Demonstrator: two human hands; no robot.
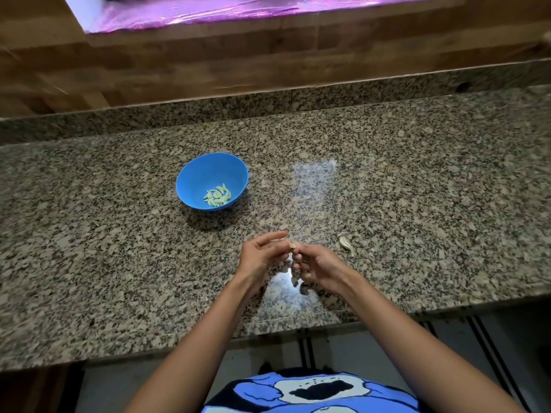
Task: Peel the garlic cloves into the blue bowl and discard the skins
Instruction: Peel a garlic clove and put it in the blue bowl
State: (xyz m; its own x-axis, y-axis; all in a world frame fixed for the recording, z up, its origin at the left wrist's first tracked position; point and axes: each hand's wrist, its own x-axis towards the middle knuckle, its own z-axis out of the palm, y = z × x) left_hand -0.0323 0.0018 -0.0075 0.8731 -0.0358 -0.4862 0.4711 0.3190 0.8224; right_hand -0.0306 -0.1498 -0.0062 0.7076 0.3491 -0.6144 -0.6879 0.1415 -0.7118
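A blue bowl (190,180) stands on the granite counter, left of centre, with several pale peeled cloves (217,196) in its bottom. In front of it, above the counter, my left hand (262,253) and my right hand (316,263) meet fingertip to fingertip and pinch a small garlic clove (293,245) between them. Only the clove's tan tip shows; the rest is hidden by my fingers. To the right of my hands some garlic skin (346,244) lies on the counter.
The speckled granite counter (417,189) runs the full width, with its front edge near my body and a low granite ledge plus a wooden wall (208,61) behind. A few tiny skin flecks lie around my hands.
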